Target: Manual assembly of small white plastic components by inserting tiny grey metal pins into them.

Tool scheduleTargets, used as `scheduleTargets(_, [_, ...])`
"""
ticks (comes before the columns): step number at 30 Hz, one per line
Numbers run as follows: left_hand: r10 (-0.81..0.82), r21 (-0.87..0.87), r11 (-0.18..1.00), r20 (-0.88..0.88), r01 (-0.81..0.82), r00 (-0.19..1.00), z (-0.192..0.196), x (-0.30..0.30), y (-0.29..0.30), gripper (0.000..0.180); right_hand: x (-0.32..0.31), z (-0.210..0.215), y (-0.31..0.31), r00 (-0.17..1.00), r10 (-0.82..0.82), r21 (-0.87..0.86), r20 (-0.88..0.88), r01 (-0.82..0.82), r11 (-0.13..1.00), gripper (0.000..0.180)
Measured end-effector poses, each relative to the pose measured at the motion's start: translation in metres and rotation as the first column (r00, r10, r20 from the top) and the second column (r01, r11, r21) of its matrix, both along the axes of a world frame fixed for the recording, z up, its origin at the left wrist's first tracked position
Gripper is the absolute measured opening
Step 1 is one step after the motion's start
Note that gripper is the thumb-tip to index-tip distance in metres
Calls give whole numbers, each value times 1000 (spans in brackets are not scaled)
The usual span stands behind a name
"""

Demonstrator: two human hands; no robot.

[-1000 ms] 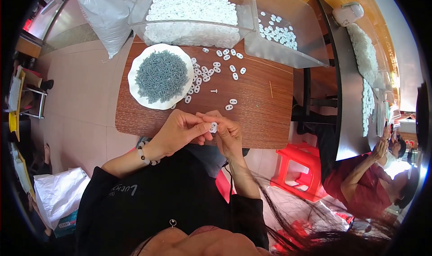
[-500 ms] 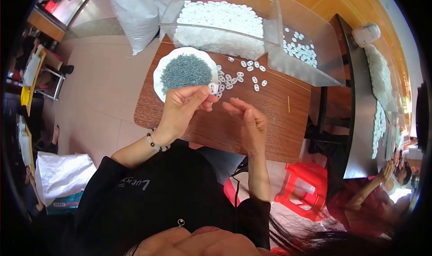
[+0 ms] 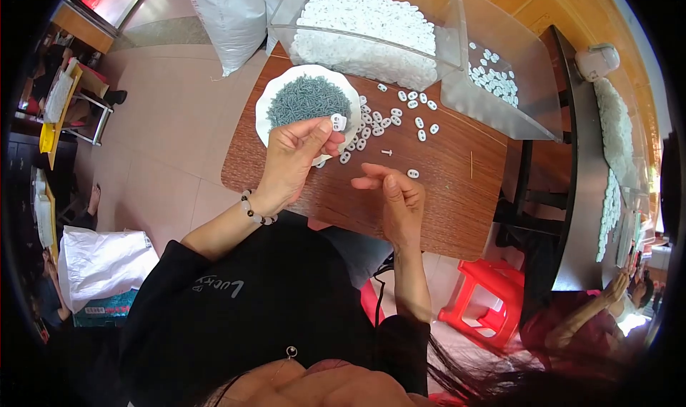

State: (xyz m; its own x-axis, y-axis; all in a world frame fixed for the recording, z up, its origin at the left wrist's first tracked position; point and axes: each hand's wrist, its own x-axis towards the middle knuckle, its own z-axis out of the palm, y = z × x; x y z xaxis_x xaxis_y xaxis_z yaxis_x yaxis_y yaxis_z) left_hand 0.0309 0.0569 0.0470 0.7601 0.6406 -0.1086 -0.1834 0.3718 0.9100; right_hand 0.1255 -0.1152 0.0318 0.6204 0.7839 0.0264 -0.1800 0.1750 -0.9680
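Between the thumb and fingers of my left hand is a small white oval plastic piece with two holes, held over the rim of a white scalloped plate. Heaped on that plate are many small grey screws. My right hand is apart from the left, over the table, its fingers partly stretched and nothing seen in them. Just past its fingertips is a small pale screw-like pin. One loose white two-hole piece is close beside the same hand.
Several more white pieces are scattered right of the plate on the brown wooden table. Behind stand a clear bin full of white pieces and another bin holding fewer. A red stool stands at right, near another person's arm.
My right hand has drawn slightly away from the left. The pin and a loose white piece now show near it. The whole view has shifted a little.
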Motion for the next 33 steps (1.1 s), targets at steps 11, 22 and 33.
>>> scheduleTargets(11, [14,-92,996,-45,-18,999,-6,0,4,24,-6,0,6,998,-26,-18,-52,25,1000,42])
scheduleTargets(22, [-52,-250,968,-49,38,997,-9,1,7,23,-4,-7,6,999,-35,-22,-35,34,999,42])
scheduleTargets(33, [-399,-136,916,-233,376,887,-2,-5,-21,18,4,20,11,963,-87,-197,254,139,970,28])
